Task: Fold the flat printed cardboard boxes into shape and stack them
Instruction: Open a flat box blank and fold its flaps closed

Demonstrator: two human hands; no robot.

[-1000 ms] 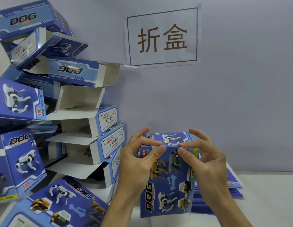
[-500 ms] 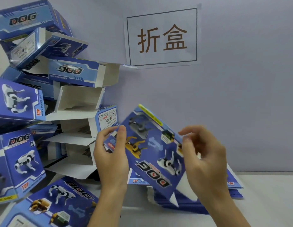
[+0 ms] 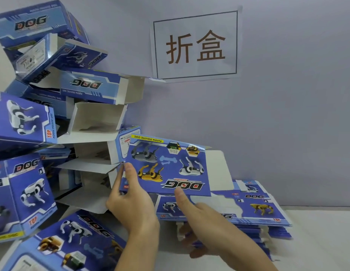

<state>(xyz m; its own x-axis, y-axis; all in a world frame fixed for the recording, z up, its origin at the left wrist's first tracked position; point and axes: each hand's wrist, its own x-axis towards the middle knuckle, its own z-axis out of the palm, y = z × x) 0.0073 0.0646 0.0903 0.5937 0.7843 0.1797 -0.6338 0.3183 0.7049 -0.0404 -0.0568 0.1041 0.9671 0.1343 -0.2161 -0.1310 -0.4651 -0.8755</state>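
I hold a blue printed cardboard box (image 3: 168, 165) with robot-dog pictures in front of me, its large face towards me and upside down. My left hand (image 3: 129, 200) grips its lower left corner, thumb on the face. My right hand (image 3: 197, 220) holds its bottom edge, thumb on the print and fingers curled underneath. A white flap (image 3: 217, 169) sticks out on the box's right side. A pile of flat boxes (image 3: 256, 212) lies on the table behind my right hand. The heap of folded boxes (image 3: 52, 118) fills the left.
A paper sign (image 3: 195, 44) with two characters hangs on the lilac wall. The white table (image 3: 317, 247) shows at the lower right. A folded box (image 3: 72, 241) lies at the lower left near my left arm.
The box has swung from upright to lying wide and upside down, and moved up and left towards the heap. My right hand dropped to its bottom edge; my left went to its lower left corner.
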